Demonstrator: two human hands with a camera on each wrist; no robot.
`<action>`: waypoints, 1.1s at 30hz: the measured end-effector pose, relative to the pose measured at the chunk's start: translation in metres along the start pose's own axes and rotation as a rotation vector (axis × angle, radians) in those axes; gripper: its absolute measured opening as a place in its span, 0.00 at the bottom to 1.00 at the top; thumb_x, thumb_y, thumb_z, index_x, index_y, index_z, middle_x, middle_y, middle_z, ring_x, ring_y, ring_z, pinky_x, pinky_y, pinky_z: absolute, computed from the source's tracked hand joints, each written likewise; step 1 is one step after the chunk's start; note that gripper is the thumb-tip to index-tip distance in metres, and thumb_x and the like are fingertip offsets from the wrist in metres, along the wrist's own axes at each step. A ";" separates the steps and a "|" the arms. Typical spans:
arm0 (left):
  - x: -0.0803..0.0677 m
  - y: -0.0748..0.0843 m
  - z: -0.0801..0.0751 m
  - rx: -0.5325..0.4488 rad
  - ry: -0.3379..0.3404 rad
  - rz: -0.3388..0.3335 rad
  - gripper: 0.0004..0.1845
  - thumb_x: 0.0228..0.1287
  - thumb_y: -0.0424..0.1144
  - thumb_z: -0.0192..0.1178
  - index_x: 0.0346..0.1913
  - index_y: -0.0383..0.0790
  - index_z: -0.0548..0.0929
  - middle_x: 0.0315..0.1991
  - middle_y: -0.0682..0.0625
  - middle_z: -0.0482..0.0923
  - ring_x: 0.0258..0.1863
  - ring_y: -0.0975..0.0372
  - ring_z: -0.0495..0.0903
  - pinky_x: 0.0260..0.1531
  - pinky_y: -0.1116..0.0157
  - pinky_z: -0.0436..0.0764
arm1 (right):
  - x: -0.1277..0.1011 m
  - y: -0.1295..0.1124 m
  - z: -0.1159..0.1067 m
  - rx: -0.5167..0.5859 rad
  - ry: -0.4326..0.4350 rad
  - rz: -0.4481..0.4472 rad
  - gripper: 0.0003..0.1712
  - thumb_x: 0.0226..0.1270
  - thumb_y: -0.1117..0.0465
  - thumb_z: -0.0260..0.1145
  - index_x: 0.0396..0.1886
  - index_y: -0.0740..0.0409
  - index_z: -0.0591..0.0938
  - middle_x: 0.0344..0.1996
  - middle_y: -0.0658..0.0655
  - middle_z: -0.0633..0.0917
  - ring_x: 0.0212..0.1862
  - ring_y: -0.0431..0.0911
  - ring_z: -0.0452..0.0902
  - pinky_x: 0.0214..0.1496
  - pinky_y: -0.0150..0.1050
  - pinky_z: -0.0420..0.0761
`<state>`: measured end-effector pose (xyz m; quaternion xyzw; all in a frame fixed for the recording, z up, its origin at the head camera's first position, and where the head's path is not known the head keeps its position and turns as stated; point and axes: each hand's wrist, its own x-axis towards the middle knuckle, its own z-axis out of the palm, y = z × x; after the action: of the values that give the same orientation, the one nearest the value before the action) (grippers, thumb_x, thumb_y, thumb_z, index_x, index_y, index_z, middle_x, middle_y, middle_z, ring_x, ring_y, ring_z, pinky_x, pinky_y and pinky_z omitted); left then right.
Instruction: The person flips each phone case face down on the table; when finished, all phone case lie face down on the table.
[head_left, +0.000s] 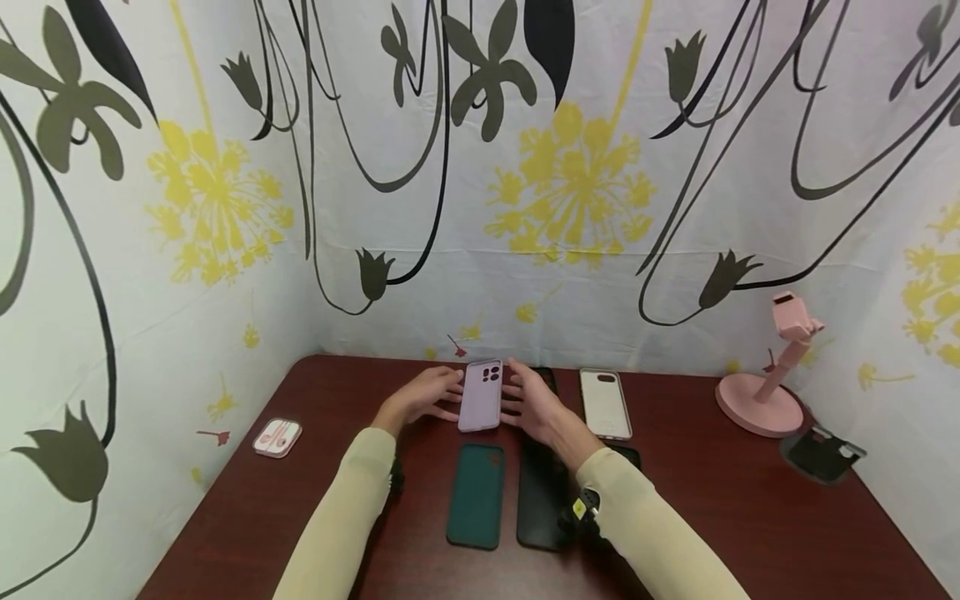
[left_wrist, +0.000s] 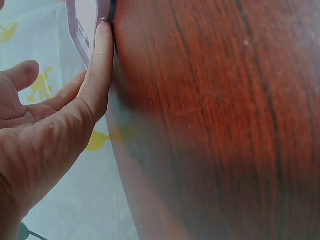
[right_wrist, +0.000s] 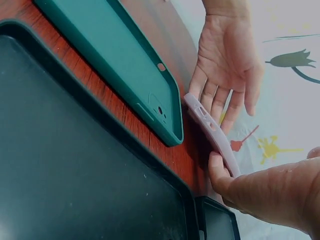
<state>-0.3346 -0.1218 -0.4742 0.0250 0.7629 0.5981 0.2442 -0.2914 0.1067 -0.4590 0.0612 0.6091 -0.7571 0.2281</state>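
Observation:
A lilac phone case [head_left: 478, 400] with camera cut-outs stands between my two hands near the table's back edge, tilted, its back towards the head camera. Along its left side lie the straight fingers of my left hand [head_left: 426, 392], thumb apart from it in the left wrist view. My right hand [head_left: 537, 408] touches the opposite edge with its fingertips, thumb raised. Below the lilac case is a teal phone case [head_left: 476, 497], lying with its hollow side up, as the right wrist view shows. A long black tray-like piece [right_wrist: 85, 140] lies beside it, partly under my right forearm.
A whitish phone case [head_left: 606, 406] lies behind my right forearm. Farther right stand a pink phone stand [head_left: 761, 406] and a dark case [head_left: 821, 456] at the table's edge. On the left lies a small white earphone box [head_left: 277, 437]. Patterned cloth [head_left: 450, 317] hangs around the table.

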 end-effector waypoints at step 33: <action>0.000 0.010 0.012 0.022 0.000 -0.007 0.30 0.85 0.52 0.51 0.77 0.37 0.67 0.70 0.34 0.73 0.69 0.43 0.78 0.40 0.48 0.92 | 0.010 -0.001 -0.006 0.010 -0.071 0.000 0.49 0.83 0.29 0.42 0.83 0.63 0.59 0.81 0.67 0.64 0.80 0.64 0.64 0.77 0.60 0.73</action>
<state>-0.3321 -0.1086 -0.4666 0.0251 0.7695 0.5889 0.2460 -0.3016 0.1103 -0.4630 0.0355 0.5970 -0.7617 0.2493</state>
